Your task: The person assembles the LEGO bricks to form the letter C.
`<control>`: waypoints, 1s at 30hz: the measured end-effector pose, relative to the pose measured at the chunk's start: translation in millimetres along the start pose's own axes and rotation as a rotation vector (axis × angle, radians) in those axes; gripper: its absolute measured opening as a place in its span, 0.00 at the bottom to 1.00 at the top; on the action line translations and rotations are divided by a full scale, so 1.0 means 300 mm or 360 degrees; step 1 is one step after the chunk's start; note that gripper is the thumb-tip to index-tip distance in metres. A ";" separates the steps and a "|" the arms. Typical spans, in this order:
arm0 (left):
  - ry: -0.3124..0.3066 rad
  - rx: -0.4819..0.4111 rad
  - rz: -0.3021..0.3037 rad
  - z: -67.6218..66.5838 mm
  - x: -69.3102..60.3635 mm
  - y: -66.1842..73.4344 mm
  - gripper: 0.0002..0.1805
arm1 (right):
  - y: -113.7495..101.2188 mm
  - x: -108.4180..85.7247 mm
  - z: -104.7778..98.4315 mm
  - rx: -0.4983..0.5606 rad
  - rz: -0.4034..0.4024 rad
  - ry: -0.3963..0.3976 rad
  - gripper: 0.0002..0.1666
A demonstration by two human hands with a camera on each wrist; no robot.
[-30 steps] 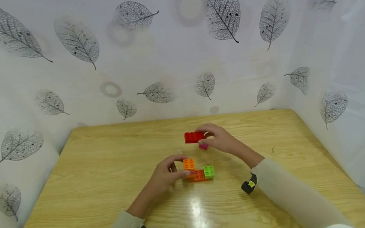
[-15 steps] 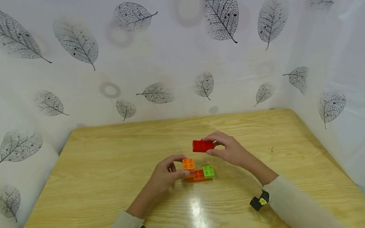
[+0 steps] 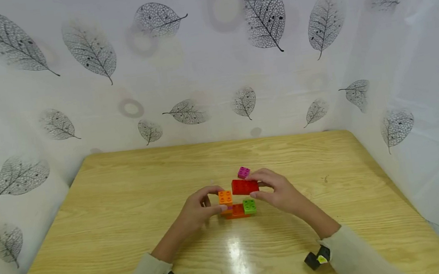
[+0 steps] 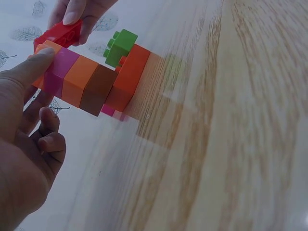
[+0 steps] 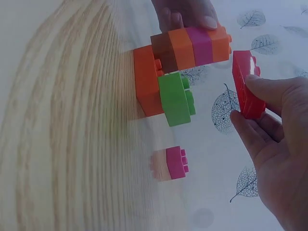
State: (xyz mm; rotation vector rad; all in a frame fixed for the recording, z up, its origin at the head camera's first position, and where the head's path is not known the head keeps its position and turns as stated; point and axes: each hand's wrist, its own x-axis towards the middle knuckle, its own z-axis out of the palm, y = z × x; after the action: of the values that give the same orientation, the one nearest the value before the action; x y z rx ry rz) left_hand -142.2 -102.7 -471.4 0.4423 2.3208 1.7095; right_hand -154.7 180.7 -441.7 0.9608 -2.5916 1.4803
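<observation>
In the head view, my left hand (image 3: pixel 196 209) pinches the upper part of a brick tower from the left. That tower stacks an orange brick (image 4: pixel 82 79), a purple brick (image 4: pixel 62 67), another orange brick (image 3: pixel 225 197) on top and a brown brick (image 4: pixel 97 89) at the bottom. It stands on one end of a long red-orange brick (image 5: pixel 147 82); a green brick (image 3: pixel 249 205) sits on the other end. My right hand (image 3: pixel 278 190) grips a long red brick (image 3: pixel 245 187) between thumb and fingers, held in the air beside the tower's top, apart from it.
A small magenta brick (image 3: pixel 243 172) lies alone on the wooden table (image 3: pixel 145 180), just behind the red brick. A leaf-patterned curtain (image 3: pixel 202 74) surrounds the table's back and sides.
My right hand has brought the red brick toward me, closer to the tower, uncovering the magenta brick behind. The left hand keeps its hold on the tower, nearly unmoved.
</observation>
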 end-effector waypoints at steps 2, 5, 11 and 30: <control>0.0003 0.0002 -0.0007 -0.001 -0.002 0.002 0.24 | -0.008 -0.004 0.005 0.0003 -0.0016 0.0004 0.22; 0.0010 0.0002 -0.0016 -0.001 -0.002 0.004 0.24 | -0.016 -0.007 0.013 -0.0049 -0.0102 0.0011 0.23; 0.0026 0.0038 0.0005 -0.004 0.000 0.002 0.24 | -0.028 -0.006 0.026 -0.0192 -0.0297 0.0023 0.22; 0.0014 0.0045 0.0012 -0.003 0.005 -0.002 0.26 | -0.044 0.013 0.038 -0.0368 -0.0579 0.0001 0.22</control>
State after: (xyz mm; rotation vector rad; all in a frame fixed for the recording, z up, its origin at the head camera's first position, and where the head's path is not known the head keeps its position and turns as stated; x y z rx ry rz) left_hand -144.0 -103.1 -471.6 0.4504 2.3550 1.6876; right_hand -148.1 165.0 -436.5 1.3067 -2.3509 1.0670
